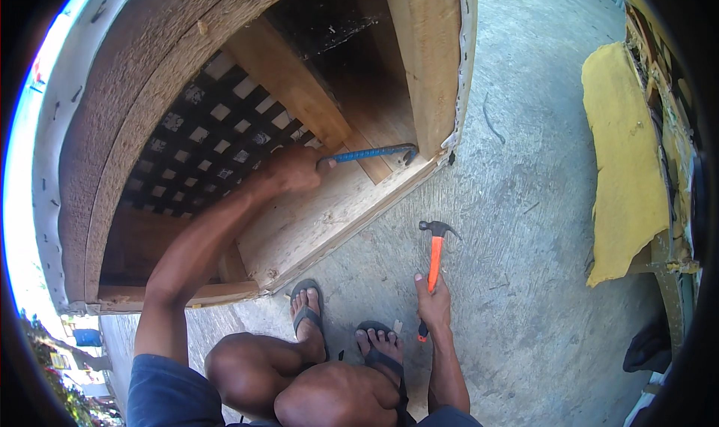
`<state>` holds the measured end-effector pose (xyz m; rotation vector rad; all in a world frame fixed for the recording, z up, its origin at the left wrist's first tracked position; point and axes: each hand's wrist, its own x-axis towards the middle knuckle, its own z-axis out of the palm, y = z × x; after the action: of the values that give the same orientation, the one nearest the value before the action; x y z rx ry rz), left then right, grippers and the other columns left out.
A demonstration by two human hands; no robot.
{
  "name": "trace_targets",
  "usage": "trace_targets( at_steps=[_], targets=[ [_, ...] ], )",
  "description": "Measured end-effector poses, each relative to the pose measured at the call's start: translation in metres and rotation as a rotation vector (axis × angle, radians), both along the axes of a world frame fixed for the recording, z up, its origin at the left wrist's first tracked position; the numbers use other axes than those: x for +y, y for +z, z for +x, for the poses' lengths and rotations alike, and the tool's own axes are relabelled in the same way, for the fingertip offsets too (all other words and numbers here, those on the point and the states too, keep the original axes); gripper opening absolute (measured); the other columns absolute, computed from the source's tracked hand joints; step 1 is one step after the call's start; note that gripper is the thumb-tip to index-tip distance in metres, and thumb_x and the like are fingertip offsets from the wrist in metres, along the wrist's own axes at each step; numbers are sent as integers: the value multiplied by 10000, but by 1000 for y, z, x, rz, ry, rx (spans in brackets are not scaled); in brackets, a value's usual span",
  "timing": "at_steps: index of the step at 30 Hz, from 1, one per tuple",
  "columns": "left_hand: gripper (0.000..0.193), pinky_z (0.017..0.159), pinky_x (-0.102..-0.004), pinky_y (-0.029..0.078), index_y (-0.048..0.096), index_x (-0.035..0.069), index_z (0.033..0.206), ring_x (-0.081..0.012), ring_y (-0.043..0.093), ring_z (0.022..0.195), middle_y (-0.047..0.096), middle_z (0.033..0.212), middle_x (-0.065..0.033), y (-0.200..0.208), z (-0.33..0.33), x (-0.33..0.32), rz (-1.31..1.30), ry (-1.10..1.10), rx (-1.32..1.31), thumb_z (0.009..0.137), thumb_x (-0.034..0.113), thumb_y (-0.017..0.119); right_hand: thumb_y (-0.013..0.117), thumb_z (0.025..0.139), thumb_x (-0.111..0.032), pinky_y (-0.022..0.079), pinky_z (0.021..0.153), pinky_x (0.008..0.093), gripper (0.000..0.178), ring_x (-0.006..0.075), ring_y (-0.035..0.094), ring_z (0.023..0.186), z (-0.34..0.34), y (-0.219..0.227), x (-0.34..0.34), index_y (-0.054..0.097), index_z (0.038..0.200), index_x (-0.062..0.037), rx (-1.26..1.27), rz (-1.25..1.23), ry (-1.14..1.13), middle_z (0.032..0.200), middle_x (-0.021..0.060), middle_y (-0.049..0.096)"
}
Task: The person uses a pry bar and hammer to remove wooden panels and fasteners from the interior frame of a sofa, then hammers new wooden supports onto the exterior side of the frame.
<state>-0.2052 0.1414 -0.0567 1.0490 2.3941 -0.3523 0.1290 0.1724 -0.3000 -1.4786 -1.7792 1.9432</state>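
Observation:
My left hand (296, 171) reaches inside a wooden furniture frame (329, 219) and is closed round a blue pry bar (365, 155). The bar's hooked dark end lies against the frame's inner corner, where an upright post (434, 67) meets the bottom board. Lower down, to the right of the frame, my right hand (435, 305) grips a claw hammer (436, 247) by its orange and black handle. The hammer's head is up, over the floor and apart from the frame. Black woven webbing (198, 135) spans the inside of the frame, beyond my left forearm.
Pale fabric with staples (56, 150) lines the frame's outer edge. On the right, a ragged yellow sheet (628, 165) hangs from another worn wooden piece (678, 202). My sandalled feet (305, 307) stand on the concrete floor (517, 277) close to the frame.

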Motion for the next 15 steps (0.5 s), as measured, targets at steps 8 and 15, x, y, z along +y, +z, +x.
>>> trace_targets(
  at_steps=[8, 15],
  targets=[
    [483, 977, -492, 521, 706, 44, 1227, -362, 686, 1097, 726, 1108, -206, 39, -1, 26, -38, -70, 86, 1071, 415, 439, 683, 979, -317, 480, 690, 380, 320, 198, 583, 710, -9, 25, 17, 595, 940, -11, 55, -5, 20, 742, 97, 595],
    [457, 922, -492, 536, 722, 39, 1171, -364, 699, 1043, 729, 1077, -205, 29, -14, 29, -99, -127, 74, 1064, 398, 461, 674, 985, -308, 479, 707, 377, 315, 186, 574, 724, 0, 50, 34, 586, 923, -11, 52, 9, -20, 738, 77, 582]
  ],
)
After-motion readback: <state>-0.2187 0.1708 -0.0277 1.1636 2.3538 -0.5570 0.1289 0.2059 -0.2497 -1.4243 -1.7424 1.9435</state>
